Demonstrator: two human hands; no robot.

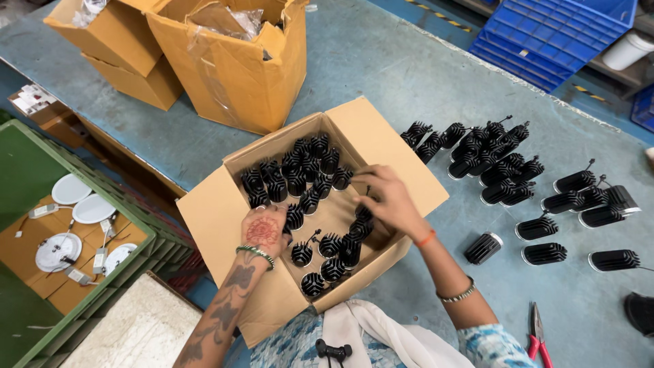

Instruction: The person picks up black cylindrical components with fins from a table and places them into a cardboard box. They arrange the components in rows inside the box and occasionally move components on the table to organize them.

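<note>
An open cardboard box (211, 211) sits on the grey table in front of me, holding several black finned heat-sink housings (293, 177). My left hand (264, 230) reaches into the box's near-left part, fingers curled down over one housing; what it grips is hidden. My right hand (385, 197) is inside the box at its right side, fingers pinched around a black housing (362, 212) by the box wall.
More black finned housings (504, 160) with wires lie in a group on the table to the right. Red-handled pliers (538, 337) lie at the near right. Two larger cardboard boxes (231, 68) stand at the back left. A green crate (75, 238) with round white lamp parts is at left.
</note>
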